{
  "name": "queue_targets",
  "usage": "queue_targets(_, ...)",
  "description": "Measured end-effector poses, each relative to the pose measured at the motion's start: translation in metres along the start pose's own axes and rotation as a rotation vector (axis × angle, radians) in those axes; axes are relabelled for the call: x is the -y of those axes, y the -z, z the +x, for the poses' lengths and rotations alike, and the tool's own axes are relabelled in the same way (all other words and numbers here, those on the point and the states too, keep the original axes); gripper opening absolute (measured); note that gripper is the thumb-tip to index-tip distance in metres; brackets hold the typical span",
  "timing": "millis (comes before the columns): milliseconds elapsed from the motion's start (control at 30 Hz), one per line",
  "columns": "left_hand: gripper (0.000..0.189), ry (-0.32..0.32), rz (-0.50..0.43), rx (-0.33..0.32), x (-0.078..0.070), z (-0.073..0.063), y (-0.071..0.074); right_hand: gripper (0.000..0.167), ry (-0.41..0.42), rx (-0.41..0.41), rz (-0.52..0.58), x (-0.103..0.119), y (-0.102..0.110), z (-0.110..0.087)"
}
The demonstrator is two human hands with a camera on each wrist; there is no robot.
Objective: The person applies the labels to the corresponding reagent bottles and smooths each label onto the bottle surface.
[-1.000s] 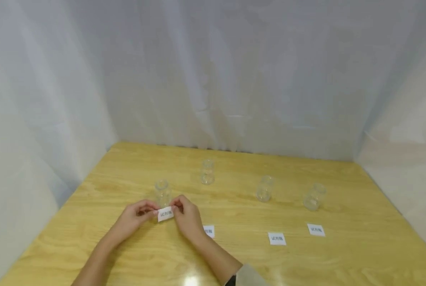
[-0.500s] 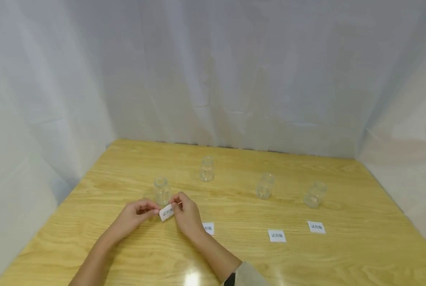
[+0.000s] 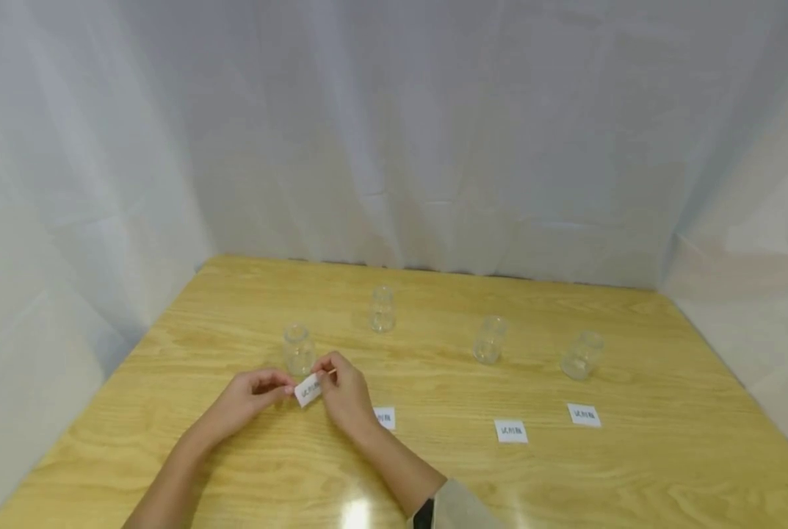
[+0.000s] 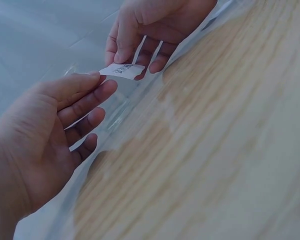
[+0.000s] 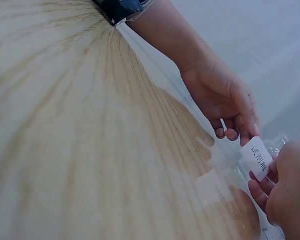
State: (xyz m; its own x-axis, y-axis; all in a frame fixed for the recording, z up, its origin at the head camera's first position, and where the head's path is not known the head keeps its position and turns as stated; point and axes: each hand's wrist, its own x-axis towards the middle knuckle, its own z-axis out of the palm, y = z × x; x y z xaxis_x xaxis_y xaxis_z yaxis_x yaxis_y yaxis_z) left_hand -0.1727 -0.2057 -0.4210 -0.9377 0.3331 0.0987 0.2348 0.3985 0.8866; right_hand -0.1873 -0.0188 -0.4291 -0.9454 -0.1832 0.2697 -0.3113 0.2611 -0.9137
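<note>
Both hands hold one small white paper label (image 3: pixel 307 391) with dark Chinese characters on it. My left hand (image 3: pixel 241 404) pinches its left end between thumb and forefinger, the other fingers loosely bent. At the opposite end, my right hand (image 3: pixel 346 397) pinches the paper and hides part of the writing. The label slants, right end higher, and bends slightly in the left wrist view, where the label (image 4: pixel 122 70) is stretched between both hands. Just behind it stands a clear glass bottle (image 3: pixel 298 347), upright and open-topped; whether the paper touches it I cannot tell.
More clear bottles stand on the wooden table (image 3: pixel 268 470): one at the back (image 3: pixel 382 310), one right of centre (image 3: pixel 490 340), one farther right (image 3: pixel 582 355). Labels lie near the right forearm (image 3: pixel 385 417), in front of the bottles (image 3: pixel 511 431) and at right (image 3: pixel 584 415). Pale sheeting (image 3: pixel 433 132) surrounds the table.
The label has tilted, its right end rising, as my right fingers shifted slightly. Both hands have kept their pinch. The head view has tipped a little downward then up the frame; bottles stay put.
</note>
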Motion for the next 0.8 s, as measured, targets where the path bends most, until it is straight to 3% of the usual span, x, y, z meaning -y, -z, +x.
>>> queue_targets(533, 0.021, -0.033, -0.033, 0.026, 0.0014, 0.0006, -0.0003, 0.011, 0.008, -0.003, 0.048, -0.0011, -0.0021, 0.0009)
queue_targets(800, 0.023, -0.001, -0.028, 0.018, -0.0008, 0.0005, -0.0008, 0.011, 0.016, -0.010, 0.048, -0.0011, -0.0018, 0.0003)
